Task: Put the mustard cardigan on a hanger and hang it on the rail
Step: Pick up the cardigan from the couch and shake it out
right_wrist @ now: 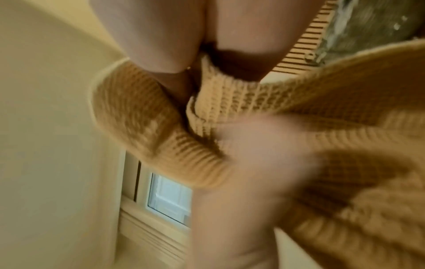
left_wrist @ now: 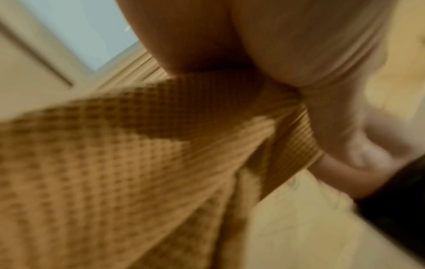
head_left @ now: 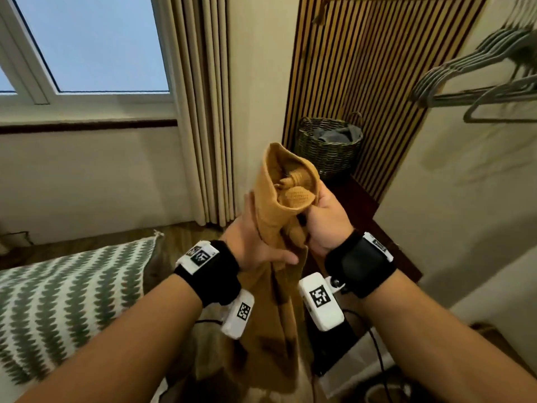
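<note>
The mustard cardigan [head_left: 279, 205] is a waffle-knit bundle held upright in front of me, its lower part hanging down between my forearms. My left hand [head_left: 255, 242] grips its left side, thumb across the front. My right hand [head_left: 322, 219] grips the bunched top on the right. Close up, the knit [left_wrist: 128, 154] fills the left wrist view under my left hand [left_wrist: 287, 72]. In the right wrist view my right hand's fingers [right_wrist: 161, 47] pinch a ribbed edge of the cardigan [right_wrist: 230, 98]. Several grey hangers [head_left: 476, 74] hang at the upper right; the rail itself is barely in view.
A wicker basket [head_left: 328, 152] with grey cloth stands on a dark shelf ahead. A slatted wood panel [head_left: 363, 68] rises behind it. Curtains [head_left: 203, 106] and a window [head_left: 87, 45] are at the left. A patterned cushion [head_left: 66, 292] lies at the lower left.
</note>
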The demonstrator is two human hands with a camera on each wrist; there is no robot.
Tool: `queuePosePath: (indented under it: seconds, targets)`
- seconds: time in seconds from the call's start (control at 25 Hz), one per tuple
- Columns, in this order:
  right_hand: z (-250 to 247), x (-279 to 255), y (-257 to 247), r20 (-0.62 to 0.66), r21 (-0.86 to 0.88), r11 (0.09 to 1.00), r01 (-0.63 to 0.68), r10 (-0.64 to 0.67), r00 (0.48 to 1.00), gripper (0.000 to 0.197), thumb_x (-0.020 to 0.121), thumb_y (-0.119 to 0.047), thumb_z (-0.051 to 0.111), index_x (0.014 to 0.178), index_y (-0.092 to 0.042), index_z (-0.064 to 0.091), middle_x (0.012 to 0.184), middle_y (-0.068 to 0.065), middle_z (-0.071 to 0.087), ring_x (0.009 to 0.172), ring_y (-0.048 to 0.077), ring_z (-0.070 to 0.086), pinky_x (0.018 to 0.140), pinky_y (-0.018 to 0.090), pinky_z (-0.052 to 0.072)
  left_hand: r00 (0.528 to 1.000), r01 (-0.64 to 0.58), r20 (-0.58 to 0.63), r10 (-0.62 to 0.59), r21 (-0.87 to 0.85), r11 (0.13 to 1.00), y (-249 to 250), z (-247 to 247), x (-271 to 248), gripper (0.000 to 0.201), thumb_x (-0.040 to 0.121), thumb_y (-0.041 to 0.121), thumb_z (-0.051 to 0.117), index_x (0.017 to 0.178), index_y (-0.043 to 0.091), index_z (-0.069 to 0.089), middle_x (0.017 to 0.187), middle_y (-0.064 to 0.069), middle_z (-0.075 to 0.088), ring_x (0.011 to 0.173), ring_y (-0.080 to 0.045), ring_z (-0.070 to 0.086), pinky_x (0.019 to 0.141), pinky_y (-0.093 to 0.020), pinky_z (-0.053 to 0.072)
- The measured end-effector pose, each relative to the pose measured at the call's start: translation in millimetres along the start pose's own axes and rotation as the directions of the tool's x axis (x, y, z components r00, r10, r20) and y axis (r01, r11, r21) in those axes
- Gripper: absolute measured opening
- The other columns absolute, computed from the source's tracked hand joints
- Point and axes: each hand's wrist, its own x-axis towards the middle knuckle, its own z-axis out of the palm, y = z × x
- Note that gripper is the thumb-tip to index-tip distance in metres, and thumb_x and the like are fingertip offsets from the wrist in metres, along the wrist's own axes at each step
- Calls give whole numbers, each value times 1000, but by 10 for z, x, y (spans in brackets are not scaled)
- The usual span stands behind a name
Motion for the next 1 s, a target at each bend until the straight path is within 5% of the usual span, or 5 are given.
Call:
queuePosePath:
  seconds: [0.16,0.32,0.52,0.76,1.0]
  targets:
    - [-221,160,227,24,-172,985,7,-3,1000,41,85,-9,73,119,-30,63,120,3,70,116,20,64,101,38,49,996,-79,-44,80,21,997,-460,44,415,60,73,58,62,120,21,62,119,-4,68,108,-21,64,98,-38,51]
    - [-906,306,1026,-92,-299,940,-164,143,985,35,88,-19,72,121,-25,61,114,2,71,97,27,69,87,40,56,998,-58,-20,55,-139,989,-1000,-50,1026,56,69,54,68,122,38,58,122,4,65,114,-10,61,102,-38,49]
    - [-1914,719,2276,-484,-279,816,-507,337,808,19,91,-9,65,106,-21,66,99,14,70,78,24,71,65,23,55,991,-40,119,65,-199,979,-1282,-277,1877,57,68,65,71,119,71,46,120,51,52,113,24,47,98,-1,34]
    - [-2694,1242,2943,-682,-121,721,-682,439,585,18,91,-12,65,98,-28,64,97,14,70,82,31,70,60,30,49,983,-71,147,114,-269,960,-1566,-317,2924,61,69,-33,61,125,-17,44,100,54,57,97,29,53,85,4,38]
    - [-3064,1643,3334,-782,-54,605,-794,469,411,16,90,-9,63,103,-18,63,88,14,67,66,21,62,58,25,44,930,-130,300,212,-269,954,-2105,-240,4127,72,69,78,60,130,41,56,123,52,48,117,26,43,104,-5,32]
